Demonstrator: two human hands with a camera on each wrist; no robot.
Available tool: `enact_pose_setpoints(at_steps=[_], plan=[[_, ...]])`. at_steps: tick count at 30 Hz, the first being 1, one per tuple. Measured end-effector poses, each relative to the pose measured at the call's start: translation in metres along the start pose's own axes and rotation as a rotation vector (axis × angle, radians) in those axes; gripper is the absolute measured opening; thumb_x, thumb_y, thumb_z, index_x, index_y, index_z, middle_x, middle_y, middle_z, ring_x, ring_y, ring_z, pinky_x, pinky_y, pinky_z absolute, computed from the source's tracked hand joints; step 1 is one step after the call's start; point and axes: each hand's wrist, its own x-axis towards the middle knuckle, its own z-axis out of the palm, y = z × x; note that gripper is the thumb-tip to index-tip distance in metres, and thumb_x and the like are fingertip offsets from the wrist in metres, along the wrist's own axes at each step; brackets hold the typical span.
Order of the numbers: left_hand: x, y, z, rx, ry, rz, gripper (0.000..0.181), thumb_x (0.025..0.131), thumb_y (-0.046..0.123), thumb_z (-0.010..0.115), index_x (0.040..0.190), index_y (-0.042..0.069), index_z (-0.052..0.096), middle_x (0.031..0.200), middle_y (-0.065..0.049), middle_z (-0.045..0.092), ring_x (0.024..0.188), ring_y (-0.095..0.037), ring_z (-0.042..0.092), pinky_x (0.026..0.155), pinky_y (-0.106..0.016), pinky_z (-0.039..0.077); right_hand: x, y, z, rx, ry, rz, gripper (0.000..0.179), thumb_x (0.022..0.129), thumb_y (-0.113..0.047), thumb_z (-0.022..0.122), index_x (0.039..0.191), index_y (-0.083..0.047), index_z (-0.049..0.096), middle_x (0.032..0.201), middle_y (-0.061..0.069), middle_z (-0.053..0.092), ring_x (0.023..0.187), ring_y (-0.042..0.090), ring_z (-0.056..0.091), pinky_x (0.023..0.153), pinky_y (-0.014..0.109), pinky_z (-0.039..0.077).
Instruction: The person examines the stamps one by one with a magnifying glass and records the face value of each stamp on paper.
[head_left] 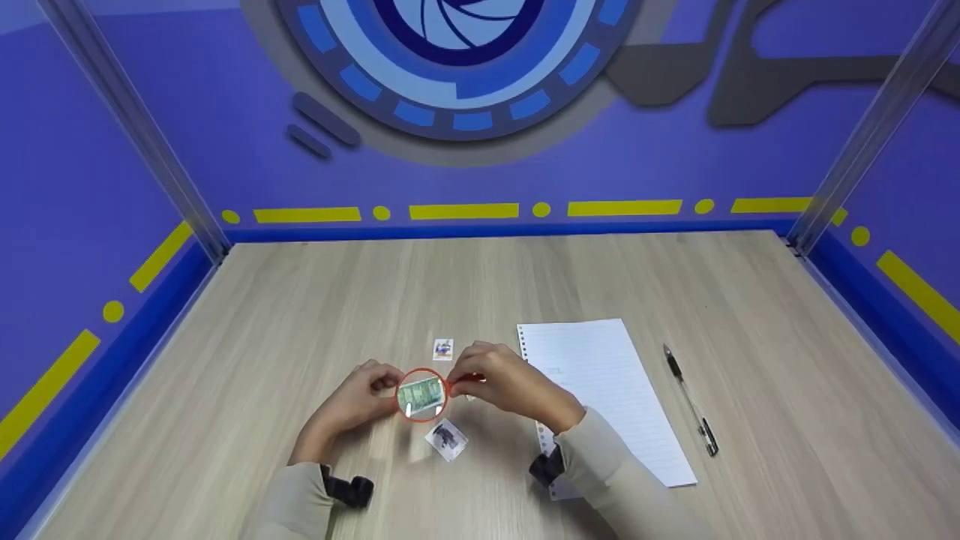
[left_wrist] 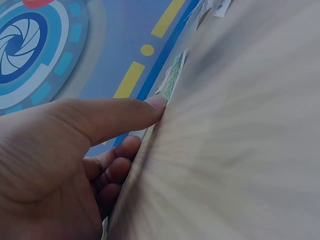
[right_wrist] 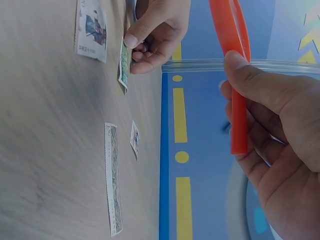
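Note:
Between the thumb and fingers of my left hand [head_left: 351, 403] is a green postage stamp [right_wrist: 123, 64], held low at the tabletop. My right hand [head_left: 514, 381] grips the red handle of a magnifying glass [right_wrist: 239, 125]. Its round lens, inside a red rim [head_left: 422, 369], is over the green stamp in the head view, and the stamp's print shows through it. Nearer to me lies a stamp with a dark figure [head_left: 447, 439]. Beyond the lens is a small colourful stamp [head_left: 443, 349]. A long grey stamp [right_wrist: 113, 180] is mostly hidden behind my right hand in the head view.
A lined sheet of paper [head_left: 600, 375] with punched holes lies right of the stamps, partly under my right forearm. Further right is a black pen [head_left: 691, 401]. The wooden table [head_left: 300, 300] is bordered by blue-purple panels [head_left: 480, 180] at the back and sides.

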Motion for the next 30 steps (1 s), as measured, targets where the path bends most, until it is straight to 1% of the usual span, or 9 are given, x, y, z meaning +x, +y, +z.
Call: enact_pose_setpoints(at_steps=[5,8,13,19,26,30], plan=[[0.0,0.0,0.0,-0.005,-0.011,-0.001,0.024,0.078,0.011,0.076,0.1,0.006,0.069,0.091,-0.003,0.055,0.087,-0.014,0.045,0.077,-0.024,0.04,-0.002,0.004,-0.004,-0.004,0.025,0.005,0.011,0.085,-0.014,0.071,0.092,-0.006,0.075,0.09,0.003,0.072,0.086,0.013,0.065,0.075,0.022,0.055],[0.0,0.0,-0.001,-0.017,-0.02,0.007,0.025,0.078,0.011,0.076,0.101,0.005,0.069,0.091,-0.004,0.055,0.087,-0.014,0.045,0.077,-0.024,0.04,-0.004,0.007,-0.007,-0.012,0.048,0.002,0.012,0.085,-0.015,0.071,0.092,-0.007,0.075,0.089,0.003,0.072,0.084,0.013,0.064,0.073,0.021,0.054],[-0.001,-0.001,-0.001,-0.03,-0.038,-0.009,0.022,0.08,0.01,0.074,0.102,0.006,0.069,0.093,-0.005,0.054,0.088,-0.015,0.046,0.078,-0.024,0.041,-0.009,0.012,-0.013,-0.031,0.078,0.017,0.013,0.084,-0.016,0.072,0.093,-0.007,0.075,0.088,0.002,0.072,0.083,0.013,0.064,0.071,0.022,0.054],[-0.001,0.0,0.0,-0.016,-0.035,-0.031,0.021,0.081,0.009,0.071,0.102,0.008,0.069,0.094,-0.004,0.055,0.09,-0.015,0.047,0.08,-0.026,0.042,-0.016,0.019,-0.021,-0.029,0.106,0.054,0.012,0.084,-0.014,0.072,0.093,-0.006,0.076,0.089,0.003,0.072,0.084,0.014,0.064,0.07,0.021,0.055],[-0.002,0.002,0.0,-0.02,-0.029,-0.042,0.022,0.08,0.013,0.073,0.102,0.009,0.069,0.095,-0.004,0.055,0.091,-0.016,0.046,0.08,-0.027,0.041,-0.026,0.031,-0.033,-0.009,0.17,0.079,0.01,0.082,-0.013,0.074,0.09,-0.006,0.076,0.086,0.003,0.071,0.082,0.015,0.064,0.069,0.023,0.055],[-0.002,0.003,0.0,-0.018,-0.023,-0.051,0.022,0.08,0.012,0.073,0.102,0.009,0.069,0.095,-0.004,0.055,0.09,-0.016,0.046,0.08,-0.027,0.041,-0.033,0.037,-0.039,0.008,0.197,0.102,0.01,0.082,-0.013,0.074,0.089,-0.007,0.076,0.085,0.003,0.071,0.08,0.014,0.063,0.067,0.023,0.054]])
